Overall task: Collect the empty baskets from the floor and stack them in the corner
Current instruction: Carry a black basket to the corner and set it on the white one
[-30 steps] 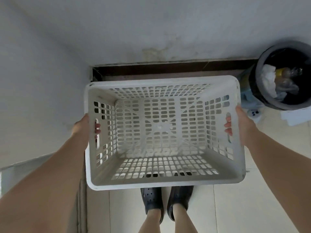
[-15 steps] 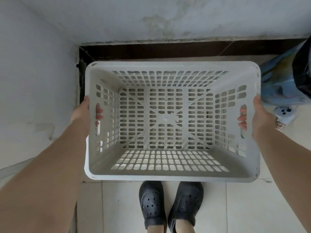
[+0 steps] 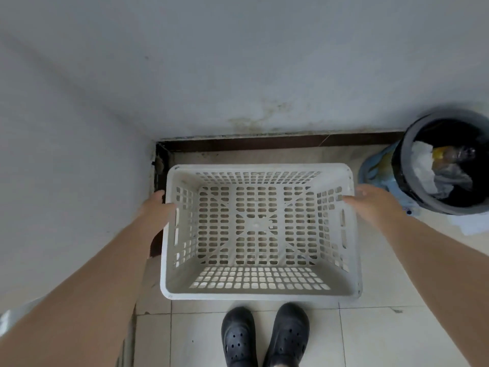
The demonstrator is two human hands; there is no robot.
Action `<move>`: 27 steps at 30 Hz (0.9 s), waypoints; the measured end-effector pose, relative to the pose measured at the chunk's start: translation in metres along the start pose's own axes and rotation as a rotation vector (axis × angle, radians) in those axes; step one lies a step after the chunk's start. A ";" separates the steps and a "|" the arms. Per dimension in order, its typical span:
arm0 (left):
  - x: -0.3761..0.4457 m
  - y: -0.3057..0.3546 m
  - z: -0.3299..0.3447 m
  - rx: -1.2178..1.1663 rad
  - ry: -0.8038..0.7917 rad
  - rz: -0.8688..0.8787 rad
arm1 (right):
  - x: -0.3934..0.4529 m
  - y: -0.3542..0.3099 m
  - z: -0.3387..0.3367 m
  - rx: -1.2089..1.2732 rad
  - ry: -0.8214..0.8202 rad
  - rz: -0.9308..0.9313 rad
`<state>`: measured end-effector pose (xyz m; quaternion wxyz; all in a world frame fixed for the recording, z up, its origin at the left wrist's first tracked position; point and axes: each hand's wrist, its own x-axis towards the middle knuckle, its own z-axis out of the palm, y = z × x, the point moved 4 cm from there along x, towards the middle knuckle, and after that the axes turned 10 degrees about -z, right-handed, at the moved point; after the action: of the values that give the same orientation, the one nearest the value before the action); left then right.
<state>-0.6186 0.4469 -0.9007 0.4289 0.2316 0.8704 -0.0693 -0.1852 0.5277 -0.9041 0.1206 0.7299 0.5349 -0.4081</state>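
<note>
White perforated basket point(image 3: 260, 231) set on the tiled floor point(image 3: 370, 337) in the far-left wall corner. Left hand point(image 3: 156, 207) and right hand point(image 3: 370, 202), both open and holding nothing, flank its rim. Placement appears complete; the next move is presumably fetching another basket. Bin point(image 3: 444, 165) at right.

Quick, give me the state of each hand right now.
Left hand: open, at the left rim of the white basket, not gripping it.
Right hand: open, fingers spread by the right rim, holding nothing.
</note>
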 end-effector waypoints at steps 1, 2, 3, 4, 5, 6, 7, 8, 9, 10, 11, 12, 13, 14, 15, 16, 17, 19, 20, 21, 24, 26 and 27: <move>-0.019 0.014 -0.013 0.101 0.026 0.049 | -0.014 -0.022 -0.019 -0.097 -0.016 -0.075; -0.038 0.030 -0.028 0.235 0.068 0.101 | -0.027 -0.043 -0.038 -0.174 -0.035 -0.141; -0.060 0.047 -0.045 0.378 0.126 0.148 | -0.042 -0.065 -0.060 -0.234 -0.036 -0.199; -0.085 0.065 -0.062 0.503 0.181 0.187 | -0.058 -0.087 -0.085 -0.298 -0.022 -0.252; -0.111 0.082 -0.081 0.578 0.232 0.219 | -0.078 -0.109 -0.111 -0.366 0.005 -0.307; -0.135 0.098 -0.100 0.617 0.277 0.248 | -0.097 -0.130 -0.136 -0.444 0.044 -0.368; -0.162 0.113 -0.120 0.635 0.323 0.278 | -0.120 -0.150 -0.162 -0.522 0.085 -0.418; -0.191 0.128 -0.140 0.652 0.361 0.313 | -0.142 -0.167 -0.186 -0.596 0.124 -0.459; -0.218 0.141 -0.160 0.680 0.394 0.357 | -0.164 -0.182 -0.210 -0.663 0.158 -0.494; -0.246 0.154 -0.180 0.704 0.427 0.396 | -0.187 -0.196 -0.233 -0.706 0.192 -0.527; -0.275 0.166 -0.201 0.717 0.462 0.426 | -0.209 -0.208 -0.257 -0.728 0.227 -0.551; -0.303 0.176 -0.221 0.722 0.503 0.455 | -0.232 -0.218 -0.281 -0.733 0.274 -0.575; -0.331 0.186 -0.240 0.716 0.545 0.481 | -0.257 -0.227 -0.306 -0.735 0.324 -0.586; -0.358 0.194 -0.259 0.702 0.583 0.504 | -0.283 -0.235 -0.331 -0.735 0.377 -0.596; -0.386 0.201 -0.278 0.681 0.625 0.523 | -0.308 -0.242 -0.356 -0.738 0.436 -0.609; -0.413 0.208 -0.298 0.655 0.670 0.539 | -0.332 -0.249 -0.379 -0.736 0.489 -0.617; -0.440 0.214 -0.317 0.626 0.716 0.555 | -0.356 -0.255 -0.403 -0.737 0.539 -0.617; -0.493 0.225 -0.354 0.576 0.811 0.597 | -0.406 -0.265 -0.448 -0.735 0.641 -0.623; -0.518 0.229 -0.370 0.555 0.850 0.620 | -0.430 -0.268 -0.468 -0.737 0.683 -0.618; -0.542 0.232 -0.385 0.530 0.887 0.647 | -0.453 -0.270 -0.485 -0.739 0.726 -0.612; -0.606 0.242 -0.423 0.477 0.976 0.738 | -0.516 -0.274 -0.531 -0.758 0.851 -0.580; -0.642 0.247 -0.444 0.454 1.025 0.803 | -0.553 -0.273 -0.553 -0.778 0.919 -0.541; -0.659 0.249 -0.454 0.441 1.049 0.835 | -0.570 -0.272 -0.562 -0.798 0.949 -0.515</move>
<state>-0.4819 0.5854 -0.0857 -0.1135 0.6305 0.7664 0.0470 -0.2162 0.5917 -0.0616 0.0318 0.5788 0.7968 0.1705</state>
